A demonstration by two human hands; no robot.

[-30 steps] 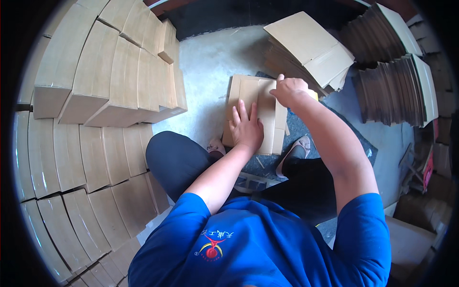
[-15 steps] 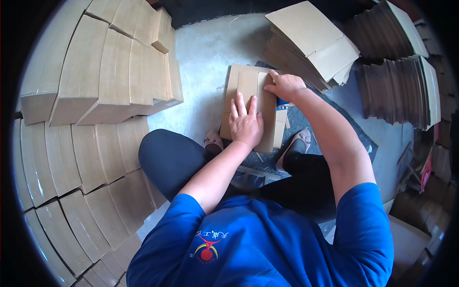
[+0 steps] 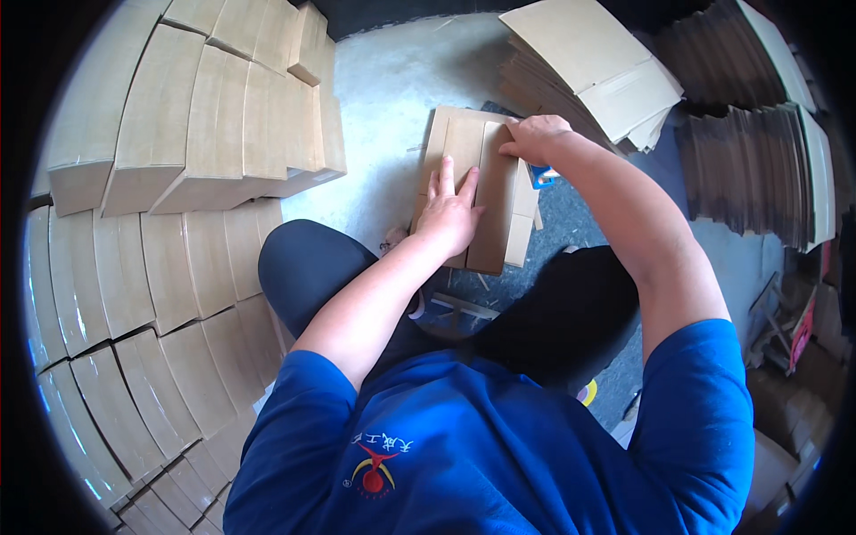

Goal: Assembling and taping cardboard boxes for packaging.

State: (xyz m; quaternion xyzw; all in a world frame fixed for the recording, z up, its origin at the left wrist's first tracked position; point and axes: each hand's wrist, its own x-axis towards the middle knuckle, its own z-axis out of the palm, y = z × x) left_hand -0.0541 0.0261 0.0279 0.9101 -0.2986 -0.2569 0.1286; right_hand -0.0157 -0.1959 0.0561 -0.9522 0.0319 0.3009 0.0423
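The left hand lies palm down with its fingers spread on a brown cardboard carton, which is directly under it, low over the floor. Ahead and to the right of that hand, the right hand bends over the carton's far right edge, thumb and forefinger parted against it; whether they pinch the cardboard I cannot tell. Just below the right hand, beside the carton, sits a blue object, partly hidden, on a dark mat. Beyond the right hand, up and to the right, leans a stack of flat cardboard; farther right of it stand bundles of flattened cartons. Well to the left of the left hand rise piled boxes.
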